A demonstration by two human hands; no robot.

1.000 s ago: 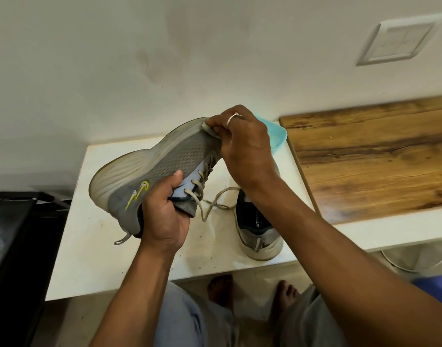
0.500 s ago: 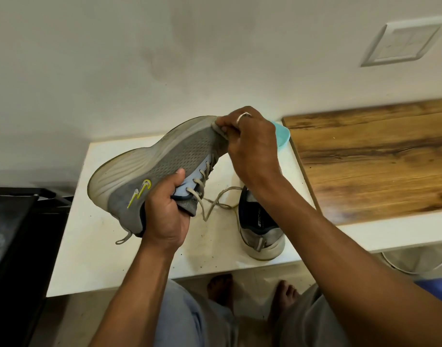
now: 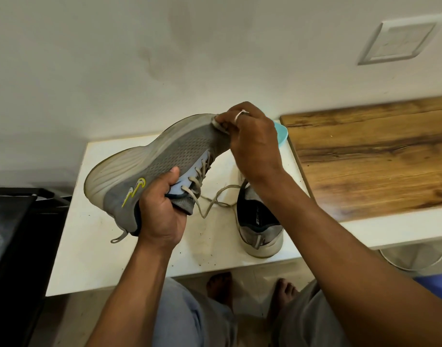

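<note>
Above the white table (image 3: 84, 259), counting left to right, I see one black unit (image 3: 14, 234), one grey shoe (image 3: 150, 161) in the air, my left hand (image 3: 162, 214), my right hand (image 3: 255, 149), a second shoe (image 3: 260, 231) standing on the table, one turquoise bowl (image 3: 282, 134), one wooden top (image 3: 377, 151) and one wall plate (image 3: 397, 38). That makes two shoes and two hands, and my two bare feet (image 3: 220, 286) show on the floor below. The black unit is cut off by the left edge and I cannot tell what it is. My left palm hides the grey shoe's collar, and my right hand covers its toe tip, most of the bowl and the front of the second shoe. A pale scrap (image 3: 218, 125) sits at my right fingertips, too small to say whether it is cloth or wipe. I hold the grey shoe on its side over the table's middle, sole toward the wall, heel left, toe raised to the right. It has a grey mesh upper, a thick off-white ribbed sole, a yellow-green logo near the heel, a light blue tongue and loose beige laces (image 3: 215, 196) trailing down. My left hand is clamped round its opening with the thumb on the mesh, and my right hand pinches the pale scrap against the toe.
</note>
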